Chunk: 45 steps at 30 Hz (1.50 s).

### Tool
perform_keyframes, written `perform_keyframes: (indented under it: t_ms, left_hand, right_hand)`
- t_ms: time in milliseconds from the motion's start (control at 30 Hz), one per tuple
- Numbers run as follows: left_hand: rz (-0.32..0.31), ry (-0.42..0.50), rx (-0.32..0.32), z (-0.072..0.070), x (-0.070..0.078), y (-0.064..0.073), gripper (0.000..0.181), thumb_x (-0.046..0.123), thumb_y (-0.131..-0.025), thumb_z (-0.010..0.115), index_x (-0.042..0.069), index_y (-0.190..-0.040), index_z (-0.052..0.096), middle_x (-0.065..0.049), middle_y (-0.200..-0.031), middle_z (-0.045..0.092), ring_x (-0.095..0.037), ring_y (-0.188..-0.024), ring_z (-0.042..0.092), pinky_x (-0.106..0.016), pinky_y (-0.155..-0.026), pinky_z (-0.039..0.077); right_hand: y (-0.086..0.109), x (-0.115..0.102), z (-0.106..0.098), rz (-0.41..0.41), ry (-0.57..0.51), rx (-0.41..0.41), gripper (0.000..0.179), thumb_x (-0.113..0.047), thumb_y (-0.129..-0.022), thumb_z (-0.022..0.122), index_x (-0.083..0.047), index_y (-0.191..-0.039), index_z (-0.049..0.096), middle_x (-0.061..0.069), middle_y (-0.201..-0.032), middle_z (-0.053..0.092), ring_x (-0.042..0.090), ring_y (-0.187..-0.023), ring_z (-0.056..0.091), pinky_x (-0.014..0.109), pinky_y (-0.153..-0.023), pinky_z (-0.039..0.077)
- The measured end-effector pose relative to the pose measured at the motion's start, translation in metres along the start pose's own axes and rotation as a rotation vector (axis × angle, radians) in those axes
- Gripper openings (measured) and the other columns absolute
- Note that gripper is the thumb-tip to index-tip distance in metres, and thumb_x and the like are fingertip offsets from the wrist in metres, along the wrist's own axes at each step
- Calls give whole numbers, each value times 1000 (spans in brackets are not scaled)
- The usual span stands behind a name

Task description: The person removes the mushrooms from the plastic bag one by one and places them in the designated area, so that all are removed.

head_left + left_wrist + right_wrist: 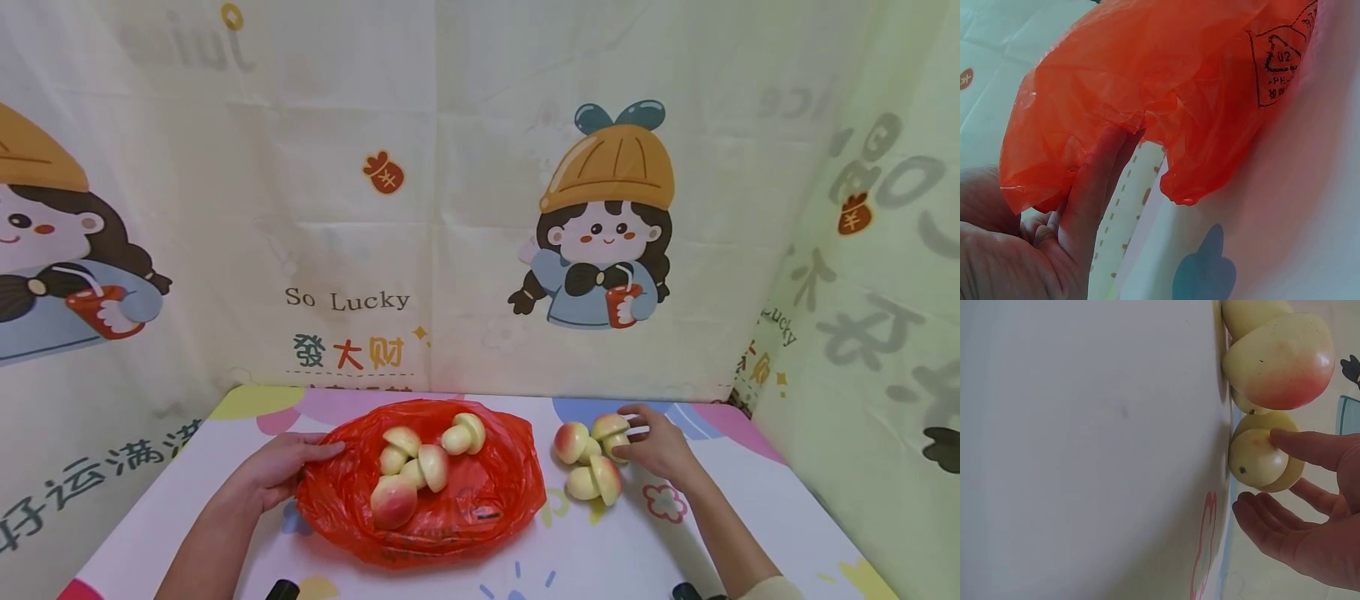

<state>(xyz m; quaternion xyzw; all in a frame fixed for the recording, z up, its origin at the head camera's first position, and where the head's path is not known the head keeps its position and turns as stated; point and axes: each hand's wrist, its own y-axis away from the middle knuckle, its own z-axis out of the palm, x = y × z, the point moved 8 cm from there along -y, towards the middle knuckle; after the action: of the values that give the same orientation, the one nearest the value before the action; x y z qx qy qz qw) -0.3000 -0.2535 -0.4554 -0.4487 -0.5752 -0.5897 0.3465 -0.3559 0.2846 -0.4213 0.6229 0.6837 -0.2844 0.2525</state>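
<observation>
A red plastic bag (498,487) lies spread with its mouth wide on the table, with several toy mushrooms (431,467), cream with pink-red tinges, inside it. My left hand (281,468) pinches the bag's left rim, thumb over the edge and fingers on the outer side; the left wrist view shows those fingers (1094,194) against the film. To the right of the bag, three more mushrooms (597,480) lie in a close group. My right hand (662,446) holds the far-right mushroom (1260,459) between thumb and fingers, thumb on its stem.
The printed tabletop (570,558) carries pastel shapes and ends at a pale cartoon-print curtain (465,333) behind. More of that cloth hangs at both sides. Two dark objects (283,590) poke in at the bottom edge near the forearms.
</observation>
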Motion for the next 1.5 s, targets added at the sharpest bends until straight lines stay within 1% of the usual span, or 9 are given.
perform_keyframes:
  t_ms: [200,367,533,700,1067,1167,1267,1400,1500]
  left_hand:
    - [2,6,0,0,3,1,53,23,-103,66,-7,-145,55,-8,-107,77,-24,-89,77,-40,-81,66]
    - [-3,3,3,1,3,1,52,22,-104,65,-7,-145,54,-8,-106,77,-23,-89,77,-40,-81,66]
    - [-6,3,9,0,3,1,53,22,-104,65,-7,-146,53,-8,-107,77,-24,-89,77,-40,-81,66]
    - [-8,4,12,-1,2,1,53,22,-104,65,-7,-147,52,-9,-108,77,-24,-90,77,-41,-81,66]
    - [-15,12,4,-1,-1,1,53,22,-104,64,-7,-147,53,-9,-107,77,-25,-91,77,-41,-82,66]
    - [-14,11,7,-1,-1,1,52,21,-104,64,-6,-146,53,-8,-107,77,-25,-90,77,-41,-81,66]
    - [-14,8,10,-1,0,1,52,22,-104,64,-6,-146,54,-8,-107,77,-25,-90,77,-41,-81,66]
    - [-14,5,7,-2,0,1,53,22,-104,65,-6,-147,53,-8,-107,77,-24,-90,77,-41,-81,66]
    - [-12,9,3,-2,0,0,53,23,-104,65,-6,-147,53,-8,-108,77,-24,-91,77,-41,-82,66]
  right_hand:
    - [0,-2,-1,10,23,-1,73,-15,-81,88,1,-143,53,33,-136,60,49,-120,64,50,-88,63]
    - [0,-3,-1,12,54,1,74,-17,-81,88,0,-144,52,33,-139,58,51,-125,60,54,-93,61]
    - [2,-7,-3,-3,78,21,73,-17,-81,88,-1,-143,53,33,-140,57,53,-128,57,57,-94,59]
    - [4,-17,-5,-28,78,35,72,-17,-82,86,-4,-144,53,33,-144,55,54,-132,54,62,-99,55]
    - [7,-31,-1,-9,30,25,68,-15,-84,83,-8,-145,53,30,-147,53,55,-134,52,60,-101,56]
    - [8,-36,-1,-21,28,37,67,-15,-85,83,-8,-145,53,29,-147,54,54,-135,52,62,-103,54]
    - [9,-42,-2,-45,9,57,64,-14,-87,81,-8,-144,54,27,-146,57,50,-135,53,63,-108,50]
    - [8,-54,-3,-86,-38,89,58,-12,-89,77,-7,-142,56,21,-145,59,45,-134,55,60,-113,47]
    - [7,-63,-3,-104,-71,116,55,-9,-88,76,-7,-140,58,18,-143,60,42,-133,57,57,-114,47]
